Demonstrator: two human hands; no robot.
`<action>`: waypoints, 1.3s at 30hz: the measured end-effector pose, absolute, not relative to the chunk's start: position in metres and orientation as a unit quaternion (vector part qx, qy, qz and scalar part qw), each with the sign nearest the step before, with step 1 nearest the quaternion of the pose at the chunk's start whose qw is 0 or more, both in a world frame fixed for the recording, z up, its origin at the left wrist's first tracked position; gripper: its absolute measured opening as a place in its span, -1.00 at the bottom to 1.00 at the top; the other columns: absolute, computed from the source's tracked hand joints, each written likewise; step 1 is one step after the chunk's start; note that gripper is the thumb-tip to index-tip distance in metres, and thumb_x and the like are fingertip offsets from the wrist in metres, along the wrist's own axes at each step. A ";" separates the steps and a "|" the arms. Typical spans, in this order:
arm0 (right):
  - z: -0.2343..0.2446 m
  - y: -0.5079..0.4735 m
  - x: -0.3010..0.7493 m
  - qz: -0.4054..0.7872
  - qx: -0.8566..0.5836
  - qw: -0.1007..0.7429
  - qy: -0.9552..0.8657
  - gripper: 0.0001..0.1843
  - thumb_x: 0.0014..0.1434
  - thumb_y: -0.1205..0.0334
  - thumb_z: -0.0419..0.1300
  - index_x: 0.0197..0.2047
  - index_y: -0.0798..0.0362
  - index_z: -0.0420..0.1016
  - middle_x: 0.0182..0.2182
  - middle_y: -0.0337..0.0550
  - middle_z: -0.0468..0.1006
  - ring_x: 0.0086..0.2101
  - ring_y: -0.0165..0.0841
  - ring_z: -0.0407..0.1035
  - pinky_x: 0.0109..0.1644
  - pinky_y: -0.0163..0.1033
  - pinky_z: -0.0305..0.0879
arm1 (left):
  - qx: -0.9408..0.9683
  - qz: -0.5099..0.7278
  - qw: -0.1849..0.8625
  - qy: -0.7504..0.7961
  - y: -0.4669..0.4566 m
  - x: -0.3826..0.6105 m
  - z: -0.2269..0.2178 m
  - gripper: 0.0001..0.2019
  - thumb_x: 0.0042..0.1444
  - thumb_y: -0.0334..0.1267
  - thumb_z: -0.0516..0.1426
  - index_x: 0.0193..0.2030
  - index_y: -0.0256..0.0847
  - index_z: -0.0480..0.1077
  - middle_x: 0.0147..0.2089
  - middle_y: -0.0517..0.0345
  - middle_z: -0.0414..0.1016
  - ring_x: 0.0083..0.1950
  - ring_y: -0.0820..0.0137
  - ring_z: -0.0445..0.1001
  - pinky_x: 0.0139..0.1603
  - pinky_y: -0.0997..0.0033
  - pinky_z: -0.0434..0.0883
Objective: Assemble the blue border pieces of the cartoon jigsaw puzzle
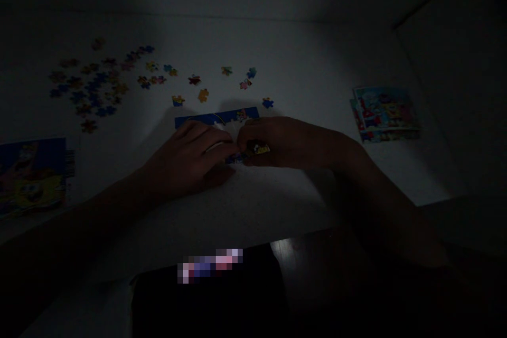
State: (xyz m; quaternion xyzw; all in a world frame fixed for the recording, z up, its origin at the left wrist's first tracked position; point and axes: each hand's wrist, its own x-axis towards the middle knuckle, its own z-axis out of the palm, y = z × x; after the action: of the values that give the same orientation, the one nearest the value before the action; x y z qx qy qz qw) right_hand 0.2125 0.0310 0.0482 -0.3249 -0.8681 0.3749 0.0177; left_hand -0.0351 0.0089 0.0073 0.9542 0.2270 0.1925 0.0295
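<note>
A small jigsaw piece (259, 149), yellow and dark, appears pinched in our right grip (287, 142), closed on it just over the near edge of the partly built puzzle (217, 118). The puzzle's blue section lies on the white worktop (317, 58) directly ahead of us. Our left grip (186, 156) is curled over the puzzle's left side, its fingers (216, 140) resting on it; the dim light hides whether it holds anything. We are working at the puzzle's unfinished middle. Loose pieces (93, 84) spread beyond it to the left, with a few strays (203, 95) closer. A cartoon picture sheet (31, 177) lies at far left, a stack of printed cards (384, 114) at right.
</note>
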 end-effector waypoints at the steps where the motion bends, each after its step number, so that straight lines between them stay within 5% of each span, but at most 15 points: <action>1: 0.049 0.031 0.212 0.374 -0.326 0.016 -0.868 -0.90 0.27 0.27 0.25 -0.13 0.06 0.53 -0.22 -0.18 0.58 -0.24 -0.36 0.42 -0.13 -0.24 0.22 | 0.953 0.187 0.021 0.239 0.009 -0.035 0.007 -0.62 0.42 -0.03 0.04 0.12 -0.26 0.48 0.01 -0.06 0.56 0.04 0.12 0.45 0.05 0.12 0.34; 4: 0.050 0.031 0.212 0.369 -0.326 0.021 -0.870 -0.89 0.26 0.27 0.27 -0.12 0.05 0.52 -0.21 -0.19 0.57 -0.24 -0.36 0.42 -0.12 -0.24 0.22 | 0.948 0.168 0.003 0.270 0.008 -0.034 0.008 -0.55 0.39 0.07 0.02 0.08 -0.25 0.51 -0.01 -0.08 0.55 0.03 0.06 0.44 0.06 0.04 0.33; 10: 0.047 0.032 0.213 0.370 -0.326 0.024 -0.870 -0.88 0.23 0.32 0.29 -0.13 0.06 0.52 -0.23 -0.21 0.56 -0.25 -0.38 0.42 -0.14 -0.26 0.22 | 0.941 0.164 0.014 0.294 0.007 -0.030 0.009 -0.65 0.37 -0.12 -0.01 0.05 -0.22 0.52 -0.02 -0.05 0.54 0.03 0.09 0.44 0.06 0.04 0.32; 20: 0.048 0.032 0.211 0.372 -0.334 0.012 -0.866 -0.88 0.24 0.30 0.29 -0.13 0.05 0.52 -0.22 -0.20 0.56 -0.25 -0.37 0.41 -0.13 -0.24 0.22 | 0.937 0.158 0.048 0.308 0.007 -0.029 0.007 -0.69 0.32 -0.05 0.04 -0.08 -0.21 0.49 -0.03 -0.02 0.54 0.03 0.09 0.44 0.08 0.03 0.32; 31: 0.057 0.030 0.211 0.368 -0.334 -0.003 -0.868 -0.87 0.25 0.28 0.30 -0.12 0.06 0.52 -0.19 -0.15 0.57 -0.24 -0.35 0.43 -0.17 -0.24 0.23 | 0.939 0.179 0.048 0.289 0.019 -0.053 0.019 -0.77 0.37 -0.11 0.02 -0.17 -0.18 0.39 -0.20 0.10 0.54 -0.14 0.25 0.48 -0.12 0.26 0.36; 39: 0.053 0.061 0.248 0.266 -0.486 0.143 -0.820 -0.86 0.26 0.27 0.22 -0.11 0.06 0.55 -0.21 -0.11 0.58 -0.26 -0.33 0.42 -0.15 -0.22 0.29 | 0.958 0.146 0.077 0.233 0.005 -0.046 0.017 -0.73 0.42 -0.10 0.00 -0.15 -0.19 0.43 -0.22 0.10 0.53 -0.17 0.27 0.45 -0.11 0.27 0.35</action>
State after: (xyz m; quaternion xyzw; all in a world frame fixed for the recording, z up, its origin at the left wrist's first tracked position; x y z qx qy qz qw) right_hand 0.2477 0.0612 0.0527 -0.4864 -0.8199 0.2659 0.1432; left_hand -0.0456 0.0046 0.0166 0.9583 0.2330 0.1463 0.0766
